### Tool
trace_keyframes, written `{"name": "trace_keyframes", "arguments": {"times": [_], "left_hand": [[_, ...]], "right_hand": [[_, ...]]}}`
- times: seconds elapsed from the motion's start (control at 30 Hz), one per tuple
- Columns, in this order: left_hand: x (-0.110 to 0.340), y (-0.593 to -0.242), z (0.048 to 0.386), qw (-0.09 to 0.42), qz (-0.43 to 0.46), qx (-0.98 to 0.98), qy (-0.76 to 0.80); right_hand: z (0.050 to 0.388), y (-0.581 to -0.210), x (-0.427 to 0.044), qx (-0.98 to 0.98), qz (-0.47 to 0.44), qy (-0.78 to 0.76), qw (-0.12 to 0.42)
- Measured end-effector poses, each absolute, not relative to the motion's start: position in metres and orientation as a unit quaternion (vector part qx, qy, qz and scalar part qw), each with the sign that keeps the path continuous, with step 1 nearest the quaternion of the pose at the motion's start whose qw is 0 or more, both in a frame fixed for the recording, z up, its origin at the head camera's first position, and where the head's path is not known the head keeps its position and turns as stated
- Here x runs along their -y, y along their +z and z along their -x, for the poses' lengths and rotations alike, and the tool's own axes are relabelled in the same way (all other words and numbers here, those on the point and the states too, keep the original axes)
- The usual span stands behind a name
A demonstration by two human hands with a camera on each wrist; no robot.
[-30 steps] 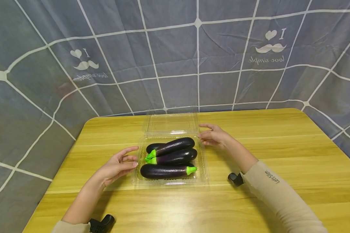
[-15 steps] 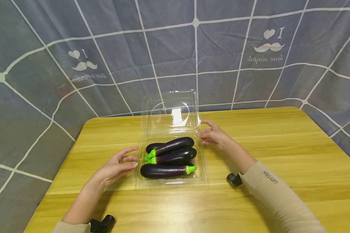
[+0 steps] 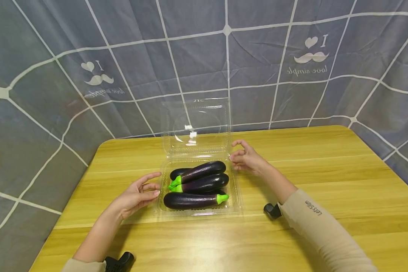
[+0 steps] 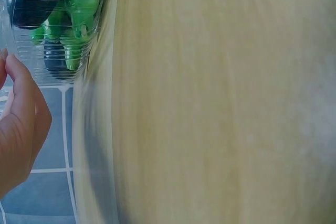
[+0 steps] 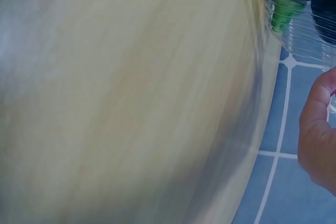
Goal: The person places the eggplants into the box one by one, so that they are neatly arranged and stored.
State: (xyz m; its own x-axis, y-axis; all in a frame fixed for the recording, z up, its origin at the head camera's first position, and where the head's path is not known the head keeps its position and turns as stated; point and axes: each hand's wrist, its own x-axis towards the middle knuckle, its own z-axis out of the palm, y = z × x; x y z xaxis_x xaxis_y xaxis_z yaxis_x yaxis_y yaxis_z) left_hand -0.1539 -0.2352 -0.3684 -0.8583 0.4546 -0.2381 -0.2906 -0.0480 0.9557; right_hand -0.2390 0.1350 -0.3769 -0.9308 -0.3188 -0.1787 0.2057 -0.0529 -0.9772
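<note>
A clear plastic clamshell box [image 3: 236,204] stands on the wooden table, its lid [image 3: 197,124] raised and leaning back from the hinge. Several dark purple eggplants with bright green stems lie in the base, among them a front eggplant [image 3: 190,200]. At the box's left side is my left hand [image 3: 134,196], thumb and fingers spread, tips at the rim. My right hand [image 3: 249,158] is by the back right corner near the hinge, fingers loosely bent and tips at the edge. Both wrist views show only part of each hand beside the ribbed box wall; firm contact is unclear.
The wooden table [image 3: 309,162] extends around the box. Behind it and at both sides hangs a grey-blue checked cloth [image 3: 265,49] with white lines and printed moustaches. A black wrist-worn device [image 3: 272,210] sits at the right sleeve, another black device [image 3: 120,261] at the left.
The lid has swung up from lying low behind the box to a raised, leaning position. The box base, eggplants and left hand stay put; the right hand's fingers shift slightly.
</note>
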Motion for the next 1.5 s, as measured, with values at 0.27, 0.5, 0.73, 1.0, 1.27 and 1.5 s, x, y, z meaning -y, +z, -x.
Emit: {"name": "trace_keyframes", "arguments": {"times": [0.27, 0.5, 0.73, 1.0, 1.27, 1.5], "left_hand": [[0.235, -0.368, 0.155, 0.259, -0.074, -0.643, 0.717], [0.236, -0.369, 0.154, 0.265, -0.072, -0.639, 0.719], [0.236, -0.37, 0.155, 0.267, -0.078, -0.639, 0.717], [0.236, -0.372, 0.156, 0.27, -0.082, -0.635, 0.719], [0.236, -0.37, 0.157, 0.263, -0.049, -0.639, 0.722], [0.236, -0.366, 0.16, 0.278, -0.058, -0.68, 0.676]], "right_hand": [[0.239, -0.38, -0.138, -0.639, 0.096, -0.74, 0.185], [0.24, -0.375, -0.135, -0.656, 0.046, -0.727, 0.198], [0.238, -0.374, -0.134, -0.656, 0.042, -0.728, 0.194], [0.239, -0.381, -0.136, -0.663, 0.041, -0.728, 0.17], [0.236, -0.385, -0.137, -0.675, 0.069, -0.718, 0.156], [0.235, -0.385, -0.135, -0.686, 0.06, -0.709, 0.15]]}}
